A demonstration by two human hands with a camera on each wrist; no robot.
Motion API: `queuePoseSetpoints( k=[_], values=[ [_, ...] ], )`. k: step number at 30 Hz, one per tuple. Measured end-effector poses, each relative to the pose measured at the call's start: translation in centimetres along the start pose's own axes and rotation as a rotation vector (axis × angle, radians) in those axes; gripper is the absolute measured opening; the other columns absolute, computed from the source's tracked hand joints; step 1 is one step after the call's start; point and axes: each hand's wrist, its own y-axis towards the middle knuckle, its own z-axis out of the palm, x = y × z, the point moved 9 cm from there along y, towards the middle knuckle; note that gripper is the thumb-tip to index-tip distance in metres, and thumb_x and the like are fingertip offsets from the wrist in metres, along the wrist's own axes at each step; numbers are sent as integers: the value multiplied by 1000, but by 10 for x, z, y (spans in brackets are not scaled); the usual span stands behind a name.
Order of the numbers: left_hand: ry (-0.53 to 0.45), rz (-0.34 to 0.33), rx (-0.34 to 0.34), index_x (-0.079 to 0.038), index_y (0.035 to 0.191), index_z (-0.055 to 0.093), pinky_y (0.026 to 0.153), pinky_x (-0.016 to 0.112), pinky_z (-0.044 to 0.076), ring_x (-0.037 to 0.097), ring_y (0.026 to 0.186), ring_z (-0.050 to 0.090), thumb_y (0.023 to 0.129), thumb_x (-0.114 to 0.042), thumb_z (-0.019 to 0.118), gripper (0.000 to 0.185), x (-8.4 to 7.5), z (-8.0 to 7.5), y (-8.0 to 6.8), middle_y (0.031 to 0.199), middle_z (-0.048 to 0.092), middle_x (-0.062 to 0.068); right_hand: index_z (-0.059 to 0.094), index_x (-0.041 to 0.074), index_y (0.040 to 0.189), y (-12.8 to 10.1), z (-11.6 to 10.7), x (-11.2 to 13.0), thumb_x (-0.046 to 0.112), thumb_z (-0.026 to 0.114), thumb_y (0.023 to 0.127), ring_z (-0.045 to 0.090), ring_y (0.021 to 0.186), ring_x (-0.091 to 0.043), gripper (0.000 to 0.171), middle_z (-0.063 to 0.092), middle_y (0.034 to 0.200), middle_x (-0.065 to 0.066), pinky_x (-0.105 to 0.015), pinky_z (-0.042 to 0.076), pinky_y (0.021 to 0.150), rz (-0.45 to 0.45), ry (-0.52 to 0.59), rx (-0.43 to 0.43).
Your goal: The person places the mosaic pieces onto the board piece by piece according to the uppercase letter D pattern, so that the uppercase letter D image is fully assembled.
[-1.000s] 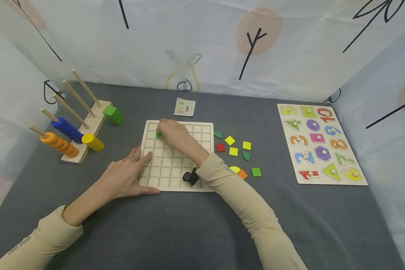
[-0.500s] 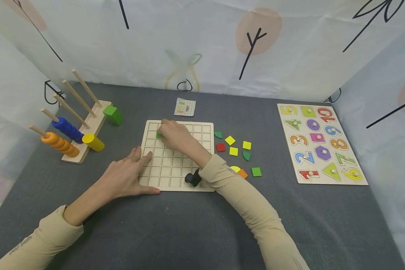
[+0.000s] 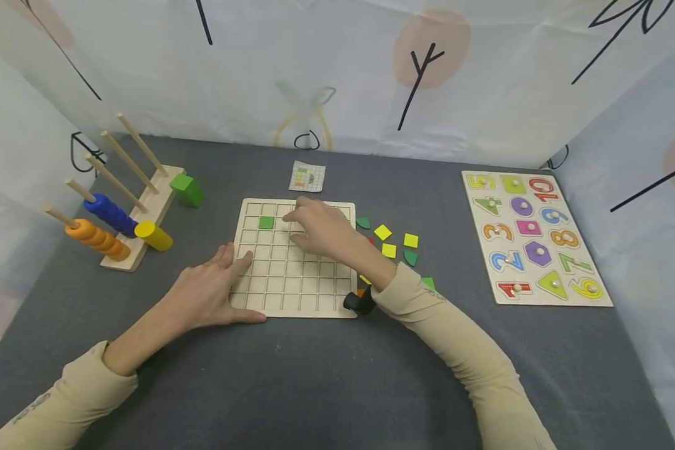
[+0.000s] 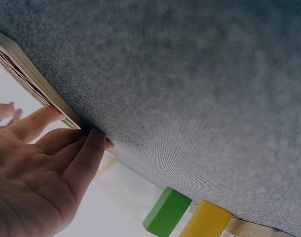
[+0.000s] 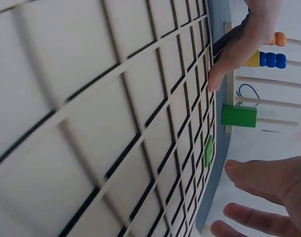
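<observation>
Far left on the grid board [image 3: 284,301], one green square [image 3: 267,222] placed; loose tiles [image 3: 389,250] at right (seemingly all left to do). Right hand [image 3: 327,230] above board, fingers parted, empty; left hand [image 3: 210,292] spread at left edge, gripping nothing.

The grid [image 3: 309,315] lies mid-table [image 3: 315,381], the left hand [image 3: 216,287] at its left edge, the right hand [image 3: 326,231] over it. One tile [image 3: 267,222] sits in its second row from the back, second column from the left. Behind is a card [image 3: 307,177]; right, loose tiles [image 3: 389,250], then the puzzle [image 3: 514,245]. Left stands the rack [image 3: 159,203]; right beside it, a block [image 3: 187,190] behind a cylinder [image 3: 154,235], though contact is hard to judge.
</observation>
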Motion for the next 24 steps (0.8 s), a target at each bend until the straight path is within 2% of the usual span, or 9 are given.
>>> queuePoseSetpoints(
  k=[4,8,18,24],
  values=[
    [-4,-1,3,-2,151,47,70,56,59,57,127,57,69,-81,75,118,1,0,0,153,37,43,67,16,137,-19,-3,-15,21,68,98,62,89,-19,39,65,125,-7,-27,45,61,20,-7,-2],
    [-5,-4,7,-2,152,46,69,55,59,57,130,55,69,-82,74,119,1,1,1,153,36,43,69,15,134,-39,-3,-33,18,69,96,60,83,-20,38,67,123,-7,-26,38,55,37,4,-16],
    [1,-8,7,-3,153,46,67,55,58,56,132,54,68,-84,72,120,2,1,0,154,36,42,75,11,124,-96,-1,-64,17,74,93,53,77,-17,31,68,109,-9,-26,40,60,29,2,-62],
    [-3,-11,8,-3,153,45,65,54,58,56,133,53,67,-83,74,121,2,2,0,155,34,42,76,13,121,-127,1,-84,16,76,90,52,73,-14,31,68,107,-8,-26,37,53,88,-3,-51]
  ],
)
